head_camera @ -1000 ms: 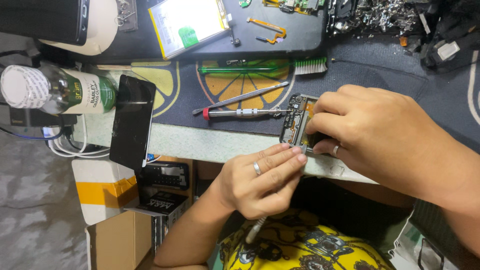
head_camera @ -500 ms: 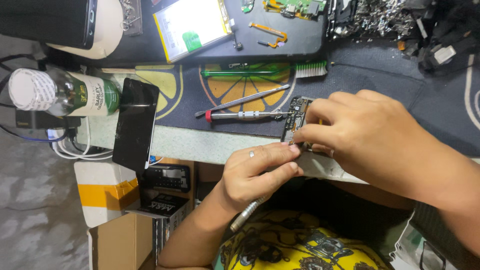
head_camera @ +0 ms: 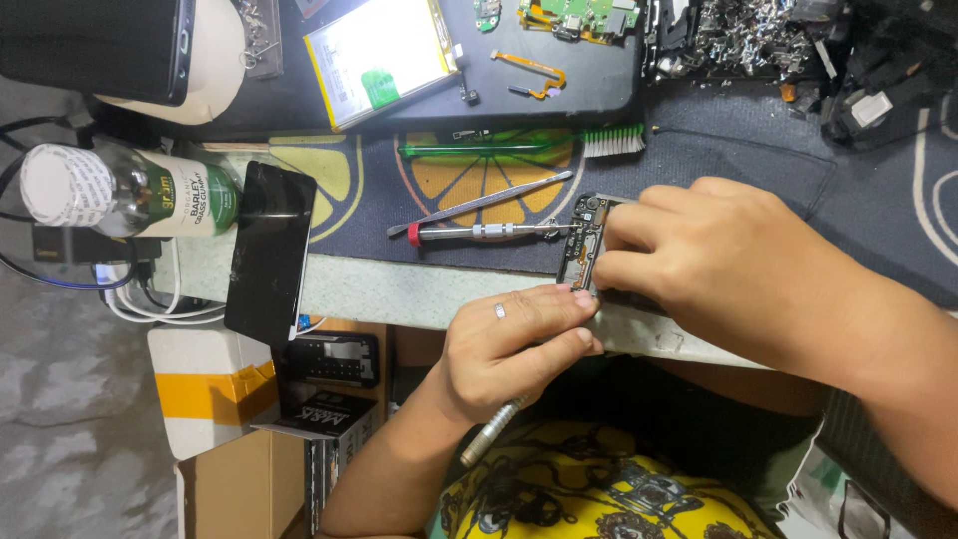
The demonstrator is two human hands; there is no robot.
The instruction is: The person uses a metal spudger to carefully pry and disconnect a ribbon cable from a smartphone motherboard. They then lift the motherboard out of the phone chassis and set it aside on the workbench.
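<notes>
Covering most of the opened phone [head_camera: 582,245], both hands [head_camera: 718,255] grip it.

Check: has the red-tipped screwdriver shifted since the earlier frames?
No. The screwdriver lies as before, just under the flat metal tool on the mat.

I am sitting at a small phone repair bench, a workshop place. On the far side of my work mat [head_camera: 758,170] there is a heap of tiny screws and metal scraps [head_camera: 743,35], near the far right corner. Beside it lie a green circuit board [head_camera: 579,15], a loose phone battery [head_camera: 379,55] and an orange flex cable [head_camera: 534,68]. A cleaning brush [head_camera: 519,148], tweezers [head_camera: 484,203] and a red-tipped screwdriver [head_camera: 479,232] lie on the mat. A dark phone [head_camera: 269,255] hangs over the near edge.
</notes>
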